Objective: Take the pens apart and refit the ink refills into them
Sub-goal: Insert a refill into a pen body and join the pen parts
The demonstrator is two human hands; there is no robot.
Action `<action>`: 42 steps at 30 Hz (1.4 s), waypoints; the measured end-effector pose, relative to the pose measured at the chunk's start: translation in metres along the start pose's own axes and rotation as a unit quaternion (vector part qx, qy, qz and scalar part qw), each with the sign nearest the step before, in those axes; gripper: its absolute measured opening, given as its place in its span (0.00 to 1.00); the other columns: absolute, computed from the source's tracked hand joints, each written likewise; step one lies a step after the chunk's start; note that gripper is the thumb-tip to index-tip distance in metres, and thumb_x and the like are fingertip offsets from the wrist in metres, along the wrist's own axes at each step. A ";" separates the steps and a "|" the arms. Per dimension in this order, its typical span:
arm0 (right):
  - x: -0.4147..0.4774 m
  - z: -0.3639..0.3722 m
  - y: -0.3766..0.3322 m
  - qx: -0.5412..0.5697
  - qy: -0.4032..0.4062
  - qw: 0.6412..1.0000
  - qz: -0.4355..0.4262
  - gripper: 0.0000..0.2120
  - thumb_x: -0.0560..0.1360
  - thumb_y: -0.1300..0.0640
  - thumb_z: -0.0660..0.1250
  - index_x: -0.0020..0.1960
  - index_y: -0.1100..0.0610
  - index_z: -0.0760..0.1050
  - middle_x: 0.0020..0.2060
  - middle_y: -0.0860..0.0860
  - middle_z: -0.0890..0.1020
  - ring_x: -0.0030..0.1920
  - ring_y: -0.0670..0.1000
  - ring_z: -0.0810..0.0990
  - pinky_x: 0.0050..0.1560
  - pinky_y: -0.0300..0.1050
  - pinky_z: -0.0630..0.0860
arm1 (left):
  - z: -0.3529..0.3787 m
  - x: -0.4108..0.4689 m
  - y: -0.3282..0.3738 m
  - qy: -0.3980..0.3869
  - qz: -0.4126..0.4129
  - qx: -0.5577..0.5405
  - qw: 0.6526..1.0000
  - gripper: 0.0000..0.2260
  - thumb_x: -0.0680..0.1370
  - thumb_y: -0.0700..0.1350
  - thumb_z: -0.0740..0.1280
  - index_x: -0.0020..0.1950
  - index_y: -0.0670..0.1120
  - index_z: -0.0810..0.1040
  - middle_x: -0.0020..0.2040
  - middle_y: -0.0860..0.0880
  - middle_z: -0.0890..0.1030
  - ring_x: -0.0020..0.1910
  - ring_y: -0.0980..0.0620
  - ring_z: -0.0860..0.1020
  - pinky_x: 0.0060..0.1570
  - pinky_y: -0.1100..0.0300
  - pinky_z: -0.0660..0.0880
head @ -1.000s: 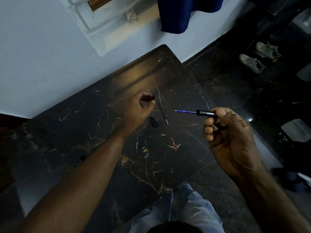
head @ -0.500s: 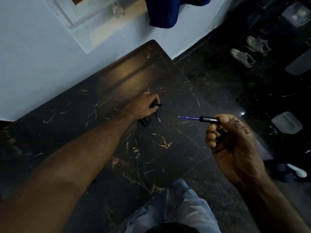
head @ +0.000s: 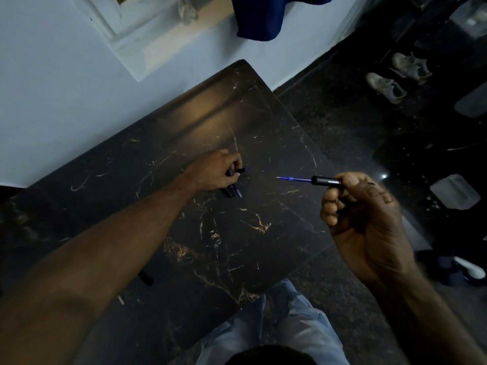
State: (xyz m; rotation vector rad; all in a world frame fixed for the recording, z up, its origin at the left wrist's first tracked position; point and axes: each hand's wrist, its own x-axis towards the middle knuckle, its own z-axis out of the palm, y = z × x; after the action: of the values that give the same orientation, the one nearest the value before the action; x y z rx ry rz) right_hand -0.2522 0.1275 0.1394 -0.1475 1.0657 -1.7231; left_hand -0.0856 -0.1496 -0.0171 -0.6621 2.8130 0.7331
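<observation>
Over dark veined counter (head: 263,127), grips a black pen part (head: 242,170) in curled left hand (head: 214,171), loose parts (head: 234,193) just beneath. Pinches barrel (head: 325,180) in right hand (head: 366,212), blue refill (head: 295,178) jutting left. Beyond: pale wall (head: 52,88), blue cloth (head: 263,19), shoes (head: 387,86) on dark floor (head: 342,122).

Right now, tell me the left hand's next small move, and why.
Probably lift the dark pen piece the left hand grips off the table and carry it to the blue refill, which juts bare from the barrel held by the right hand.
</observation>
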 end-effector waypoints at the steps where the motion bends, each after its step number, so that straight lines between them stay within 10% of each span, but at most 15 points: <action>1: 0.000 0.001 0.000 0.000 0.000 1.000 -0.001 0.08 0.82 0.59 0.64 0.48 0.55 0.82 0.38 0.52 0.83 0.36 0.48 0.81 0.34 0.39 0.78 | 0.000 0.000 -0.001 0.002 -0.006 -0.006 1.000 0.08 0.77 0.49 0.73 0.54 0.50 0.79 0.46 0.51 0.83 0.47 0.51 0.81 0.47 0.49 0.80; 36: -0.004 0.007 0.002 -0.004 0.004 1.000 -0.009 0.10 0.82 0.59 0.63 0.47 0.54 0.82 0.38 0.52 0.83 0.36 0.47 0.81 0.34 0.39 0.78 | 0.011 0.005 -0.002 0.030 -0.081 -0.062 0.994 0.09 0.79 0.50 0.74 0.57 0.50 0.80 0.53 0.51 0.84 0.52 0.52 0.83 0.55 0.48 0.82; 39: -0.004 0.008 0.000 -0.002 -0.001 1.000 -0.014 0.09 0.82 0.60 0.63 0.48 0.55 0.82 0.38 0.52 0.83 0.37 0.47 0.82 0.35 0.39 0.79 | 0.002 0.006 0.022 0.145 -0.148 -0.250 0.946 0.06 0.79 0.42 0.75 0.55 0.43 0.82 0.49 0.49 0.85 0.49 0.52 0.83 0.54 0.50 0.82; 42: -0.004 0.009 -0.002 0.013 0.004 0.999 -0.034 0.08 0.82 0.60 0.64 0.49 0.55 0.82 0.39 0.52 0.84 0.37 0.48 0.82 0.35 0.39 0.79 | -0.028 -0.002 0.069 0.241 -0.187 -0.539 0.785 0.02 0.81 0.37 0.72 0.52 0.42 0.80 0.45 0.46 0.85 0.46 0.48 0.83 0.45 0.51 0.81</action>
State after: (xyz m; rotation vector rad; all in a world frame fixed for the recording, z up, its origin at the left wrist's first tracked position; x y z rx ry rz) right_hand -0.2468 0.1255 0.1474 -0.1620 1.0543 -1.8000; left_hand -0.1163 -0.1088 0.0375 -1.6845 2.1762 2.3519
